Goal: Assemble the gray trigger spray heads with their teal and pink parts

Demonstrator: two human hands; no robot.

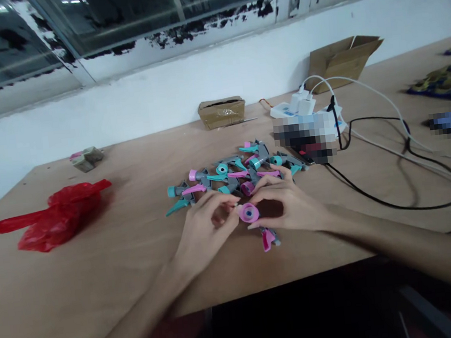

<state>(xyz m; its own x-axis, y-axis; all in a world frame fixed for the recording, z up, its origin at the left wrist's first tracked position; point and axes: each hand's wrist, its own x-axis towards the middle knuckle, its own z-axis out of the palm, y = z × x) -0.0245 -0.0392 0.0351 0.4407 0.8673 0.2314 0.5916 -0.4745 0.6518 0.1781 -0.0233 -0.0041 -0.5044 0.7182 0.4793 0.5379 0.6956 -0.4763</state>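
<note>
Between my hands is a grey spray trigger head with a pink collar (249,213), its round opening facing me and its pink trigger (268,239) pointing down. My right hand (283,203) grips it from the right, fingers over the top and thumb below. My left hand (210,219) is closed in a pinch at the collar's left edge; a small pale bit shows at the fingertips, too small to name. Just behind lies a heap of similar spray trigger heads (232,175), grey with pink or teal collars and triggers.
A red plastic bag (64,213) lies at the left, with a small block-like object (86,159) behind it. Against the wall stand a small cardboard box (222,112) and a larger open carton (339,63). A power strip (281,110) and looping black cable (399,208) occupy the right.
</note>
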